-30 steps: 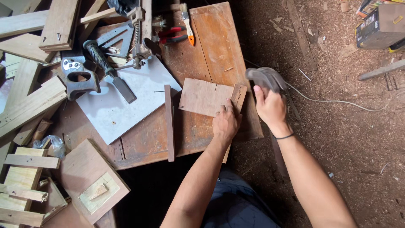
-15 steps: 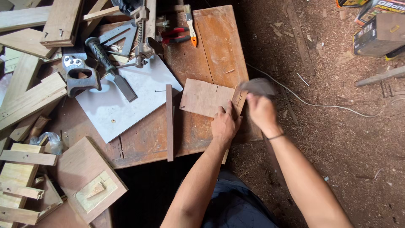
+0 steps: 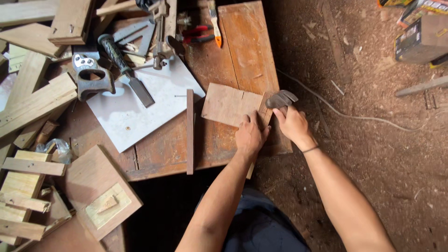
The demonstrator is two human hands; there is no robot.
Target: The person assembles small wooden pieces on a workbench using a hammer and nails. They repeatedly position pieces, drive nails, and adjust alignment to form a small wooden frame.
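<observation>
Item: my left hand (image 3: pixel 250 136), pressed flat, fingers spread, on the near right corner of a small rectangular wood panel (image 3: pixel 228 104); no closed grip, only palm and fingertips bearing down. The panel lies flat on the counter (image 3: pixel 242 42), a worn reddish plank top, close to its right edge.

Item: my right hand (image 3: pixel 291 122), grip closed around a grey metal hammer head (image 3: pixel 281 99), held just above the panel's right edge. The handle is hidden under my hand, so I cannot tell its length. A thin wood strip (image 3: pixel 260 128) stands along the panel's right side, between my two hands, its lower end sticking out past the counter edge.

Item: narrow dark wood batten (image 3: pixel 190 132), lying lengthwise just left of the panel, touching or nearly touching it.

Item: pale grey sheet (image 3: pixel 140 116), left of the batten, carrying a chisel (image 3: pixel 125 70) with a black handle.

Item: grey handsaw handle (image 3: pixel 91 74), at the sheet's far left corner.

Item: small brush (image 3: pixel 214 21) with an orange band and red-handled pliers (image 3: pixel 198 33), far side of the counter.

Item: stacked timber offcuts (image 3: pixel 32 102), left of the counter.

Item: pale cable (image 3: pixel 364 116), trailing over the sawdust floor to my right.
</observation>
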